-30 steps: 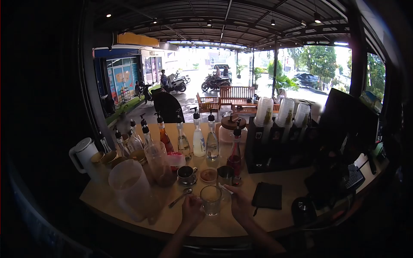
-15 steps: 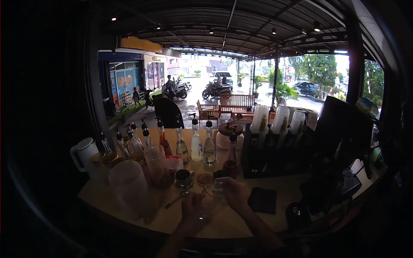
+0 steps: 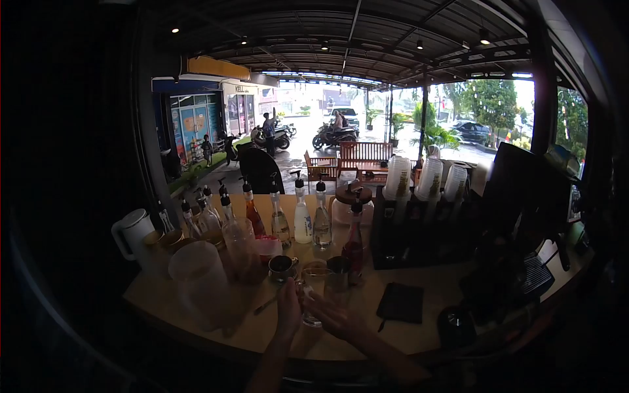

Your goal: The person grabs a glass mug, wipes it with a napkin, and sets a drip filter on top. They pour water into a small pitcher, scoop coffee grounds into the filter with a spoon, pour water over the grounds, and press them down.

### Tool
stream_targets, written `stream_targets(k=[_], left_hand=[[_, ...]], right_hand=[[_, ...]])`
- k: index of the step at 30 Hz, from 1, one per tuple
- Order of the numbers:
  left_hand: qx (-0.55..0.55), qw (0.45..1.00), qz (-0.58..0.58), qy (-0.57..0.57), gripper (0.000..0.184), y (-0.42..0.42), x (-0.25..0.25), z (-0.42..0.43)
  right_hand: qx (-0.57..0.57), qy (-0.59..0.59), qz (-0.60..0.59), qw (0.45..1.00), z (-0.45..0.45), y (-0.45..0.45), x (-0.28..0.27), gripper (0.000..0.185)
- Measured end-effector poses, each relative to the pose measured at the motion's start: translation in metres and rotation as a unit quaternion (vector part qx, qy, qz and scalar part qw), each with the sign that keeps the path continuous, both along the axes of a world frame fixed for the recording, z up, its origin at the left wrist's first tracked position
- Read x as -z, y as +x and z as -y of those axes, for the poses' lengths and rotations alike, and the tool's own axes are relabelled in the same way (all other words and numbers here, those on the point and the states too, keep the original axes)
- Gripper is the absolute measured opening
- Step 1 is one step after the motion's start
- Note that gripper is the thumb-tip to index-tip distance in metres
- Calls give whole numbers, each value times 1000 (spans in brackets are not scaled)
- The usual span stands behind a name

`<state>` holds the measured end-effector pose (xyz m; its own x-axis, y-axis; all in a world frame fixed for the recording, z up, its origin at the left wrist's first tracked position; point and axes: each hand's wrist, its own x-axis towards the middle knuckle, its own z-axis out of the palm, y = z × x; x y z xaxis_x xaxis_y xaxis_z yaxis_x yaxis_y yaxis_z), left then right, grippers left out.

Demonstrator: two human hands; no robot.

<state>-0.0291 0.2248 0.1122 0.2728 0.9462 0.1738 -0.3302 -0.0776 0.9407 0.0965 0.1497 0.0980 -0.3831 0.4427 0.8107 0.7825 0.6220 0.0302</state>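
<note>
A clear drinking glass stands upright near the counter's front, seen partly behind my hands. My left hand is closed at its left side. My right hand reaches across the front of the glass, its fingers bent against it; the dim light hides the exact grip. Just behind and to the right is a small dark metal cup. Another cup with dark contents sits to the left of the glass. A spoon lies on the counter left of my left hand.
Several pump bottles line the back of the counter. Left are a clear plastic pitcher and a white jug. Right are a dark folded cloth, stacked plastic cups in a black holder, and dark equipment. People and motorbikes are outside.
My right hand has left the small metal cup and moved left and down to the glass. My left hand has risen slightly beside it. The view has shifted a little.
</note>
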Motion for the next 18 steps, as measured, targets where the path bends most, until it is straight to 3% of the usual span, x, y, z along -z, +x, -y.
stream_targets(k=[1,3,4,5,7,11,13,15,17,18], left_hand=[[-15,997,55,-52,35,0,-4,2],[24,998,57,-24,37,-5,4,-2],[-9,999,9,38,38,-4,7,-2],[-41,993,-39,101,38,-3,7,-3],[-23,998,0,52,39,2,1,2],[8,989,109,-103,38,-2,-9,4],[-51,987,106,-112,36,-3,-13,1],[-41,994,91,-33,40,-14,-7,-8],[-68,995,67,-29,40,-20,-16,-2],[-39,994,92,-50,40,-23,-17,1]], right_hand=[[0,-4,-2,1000,4,1,8,57],[-22,-57,-52,997,10,2,12,50],[-40,-81,-151,984,15,1,7,43],[-42,-79,-148,985,11,3,-5,43],[54,27,-240,969,1,5,-37,40],[29,55,-174,983,-20,-13,-11,36],[22,56,-129,990,-8,-12,3,34],[-25,-58,-165,984,11,-7,21,33],[-56,-54,-222,972,-1,12,36,36],[-28,-89,-392,915,-9,18,17,32]])
